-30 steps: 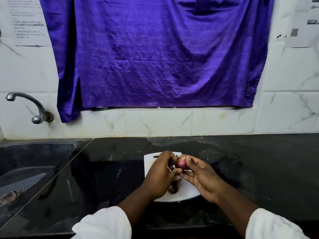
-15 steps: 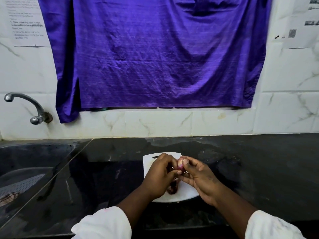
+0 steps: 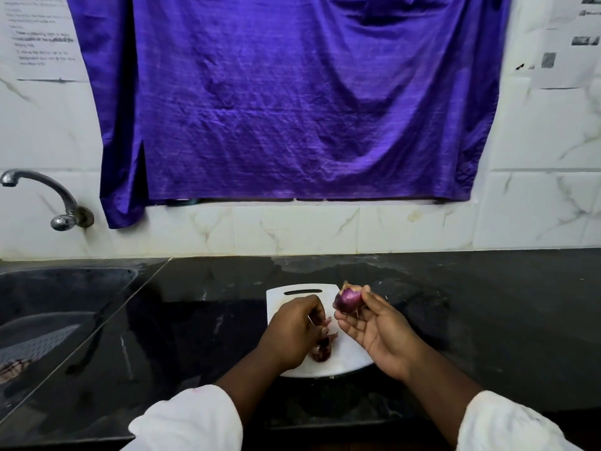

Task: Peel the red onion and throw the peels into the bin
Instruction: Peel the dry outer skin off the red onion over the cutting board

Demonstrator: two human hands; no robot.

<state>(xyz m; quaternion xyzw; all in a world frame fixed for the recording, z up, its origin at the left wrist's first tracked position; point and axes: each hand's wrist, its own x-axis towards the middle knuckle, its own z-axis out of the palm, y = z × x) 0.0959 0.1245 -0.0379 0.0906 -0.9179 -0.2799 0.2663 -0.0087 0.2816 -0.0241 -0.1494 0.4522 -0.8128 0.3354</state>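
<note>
Hands have split apart: left hand (image 3: 292, 335) pinches a torn-off peel (image 3: 324, 328) over the board (image 3: 349, 359), right hand (image 3: 380, 333) grips the onion (image 3: 348, 299) beside it. Mid-peeling, I'd say; next strip the leftover skin near its top.

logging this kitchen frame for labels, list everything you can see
onion: one, purple-red, part peeled, over board's far right corner
peels: few, dark red, on board
board: one, white, on counter
counter: one, black, front
sink: one, dark, left
tap: one, metal, wall above sink
cloth: one, purple, hung on wall
papers: two, white, wall's top corners
sleeves: two, white, bottom edge
left hand: one, over board, pinches one of the peels
right hand: one, grips onion
</note>
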